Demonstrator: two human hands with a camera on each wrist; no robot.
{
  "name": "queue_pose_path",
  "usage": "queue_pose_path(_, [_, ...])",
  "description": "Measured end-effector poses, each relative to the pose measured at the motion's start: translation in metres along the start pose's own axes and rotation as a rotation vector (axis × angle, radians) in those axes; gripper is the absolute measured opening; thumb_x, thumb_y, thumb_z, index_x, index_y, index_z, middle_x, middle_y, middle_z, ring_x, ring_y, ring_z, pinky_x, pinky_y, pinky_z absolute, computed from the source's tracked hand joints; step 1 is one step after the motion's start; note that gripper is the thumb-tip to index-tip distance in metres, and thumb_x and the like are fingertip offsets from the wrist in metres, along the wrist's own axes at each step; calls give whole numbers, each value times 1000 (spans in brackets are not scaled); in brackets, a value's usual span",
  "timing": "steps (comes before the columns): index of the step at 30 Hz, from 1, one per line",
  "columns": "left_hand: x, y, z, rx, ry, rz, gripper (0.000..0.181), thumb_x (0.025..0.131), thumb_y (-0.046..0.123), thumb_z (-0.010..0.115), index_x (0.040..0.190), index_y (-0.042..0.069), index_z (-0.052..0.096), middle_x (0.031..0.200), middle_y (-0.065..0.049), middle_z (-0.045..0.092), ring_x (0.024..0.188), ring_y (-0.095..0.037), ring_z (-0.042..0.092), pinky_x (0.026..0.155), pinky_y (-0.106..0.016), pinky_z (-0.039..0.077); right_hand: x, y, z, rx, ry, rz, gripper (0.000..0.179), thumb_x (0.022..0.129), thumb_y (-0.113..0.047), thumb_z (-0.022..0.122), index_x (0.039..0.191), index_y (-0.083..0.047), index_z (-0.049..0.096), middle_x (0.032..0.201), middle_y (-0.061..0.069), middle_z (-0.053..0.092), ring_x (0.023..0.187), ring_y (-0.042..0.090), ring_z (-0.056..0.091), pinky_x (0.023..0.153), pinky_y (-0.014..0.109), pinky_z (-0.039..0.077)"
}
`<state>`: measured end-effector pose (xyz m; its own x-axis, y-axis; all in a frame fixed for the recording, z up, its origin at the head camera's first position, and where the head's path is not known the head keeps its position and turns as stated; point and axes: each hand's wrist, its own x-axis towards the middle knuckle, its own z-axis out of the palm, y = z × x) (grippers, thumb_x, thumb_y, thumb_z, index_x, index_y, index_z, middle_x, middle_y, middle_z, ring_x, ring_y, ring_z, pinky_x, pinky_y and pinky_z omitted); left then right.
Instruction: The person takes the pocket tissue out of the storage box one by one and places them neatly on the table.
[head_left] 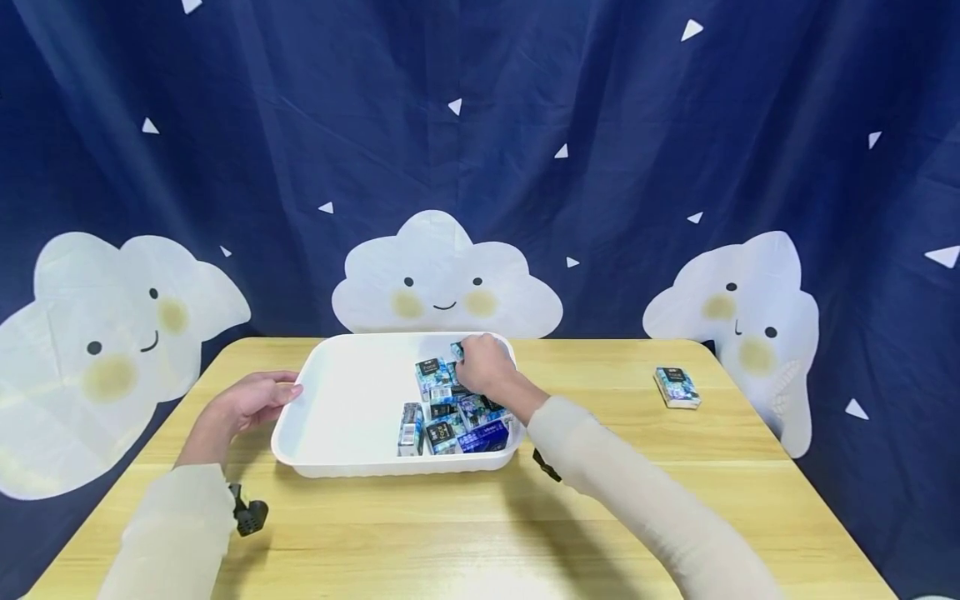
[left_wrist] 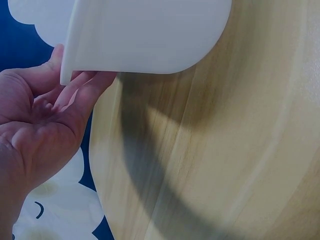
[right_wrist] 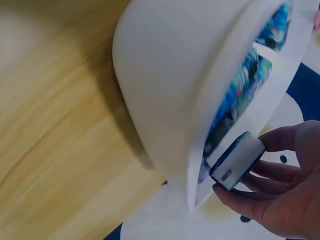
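Observation:
A white plastic tray [head_left: 341, 408] stands on the table, tilted slightly toward me. My left hand [head_left: 258, 398] grips its left end, with the thumb at the rim and the fingers underneath, as the left wrist view also shows the hand [left_wrist: 55, 107] there. Over the tray's right side, my right hand [head_left: 486, 364] holds a small tissue pack [right_wrist: 237, 161] between thumb and fingers. Below that hand, several blue floral tissue packs [head_left: 410, 429] with black labels lie loosely heaped in the tray's right half. One deep-blue pack [head_left: 483, 437] lies at the front right corner.
Another tissue pack [head_left: 677, 387] lies alone on the wooden table [head_left: 390, 533], to the right of the tray. Behind the table's back edge hangs a dark blue curtain [head_left: 480, 167] with white clouds and triangles.

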<state>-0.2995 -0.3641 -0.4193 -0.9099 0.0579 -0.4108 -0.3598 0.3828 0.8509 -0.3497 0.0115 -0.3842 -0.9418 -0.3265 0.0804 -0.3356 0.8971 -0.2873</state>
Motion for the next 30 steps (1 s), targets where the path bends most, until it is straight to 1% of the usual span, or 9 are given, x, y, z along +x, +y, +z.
queue_pose_path(4, [-1,1,1,2,2,3,67,104,19,57,155,-9,25,89,13,68,82,-3,64,72,-20,56,-1,10,-12,59,5,26,20,98,-14,59,111,-2,70,89,11,69,65,16,60,56,27,51])
queue_pose_path(7, [-2,1,1,-12,-3,12,66,104,18,57,154,-10,26,90,12,69,83,-4,65,75,-21,58,-1,18,-22,87,16,38,16,98,-12,58,102,-2,69,82,11,65,62,18,61,51,26,51])
queue_pose_path(10, [-2,0,1,-27,-22,35,65,104,18,57,153,-12,26,93,11,69,86,-4,66,79,-23,60,0,29,-31,71,48,41,12,96,-10,58,90,-3,66,74,9,61,59,18,58,50,26,49])
queue_pose_path(12, [-1,-1,1,-33,-34,48,65,104,18,56,153,-13,26,95,10,69,87,-5,67,80,-25,61,0,37,-36,53,74,42,12,95,-9,57,85,-5,63,75,9,59,62,18,56,53,28,47])
queue_pose_path(18, [0,-4,-2,-41,-48,56,66,104,18,56,153,-13,24,95,10,70,88,-5,68,80,-25,61,-3,66,-49,22,123,64,11,90,-6,55,83,-5,63,77,12,59,70,24,52,62,35,47])
queue_pose_path(24, [0,-3,-1,-53,-54,57,68,104,18,57,154,-13,23,96,11,70,88,-4,68,81,-25,61,-11,104,-49,11,130,129,12,90,-8,57,89,-2,67,82,15,65,73,27,59,64,40,52])
queue_pose_path(25, [0,-3,-1,-52,-55,55,68,104,19,57,154,-13,23,96,11,70,88,-4,68,81,-25,61,-13,110,-48,10,129,138,13,91,-8,57,87,-2,67,81,15,65,73,28,58,64,41,52])
queue_pose_path(28, [0,-2,0,-42,-49,50,68,105,19,57,155,-12,23,96,11,70,88,-4,67,80,-24,60,-20,128,-43,9,121,147,13,91,-9,58,88,-1,68,82,15,66,74,28,59,66,41,52])
queue_pose_path(30, [0,-1,0,-36,-47,48,67,105,19,56,155,-12,23,96,11,69,88,-4,67,80,-24,60,-25,140,-40,8,117,141,12,90,-7,58,86,-1,67,78,14,64,70,27,56,63,39,50])
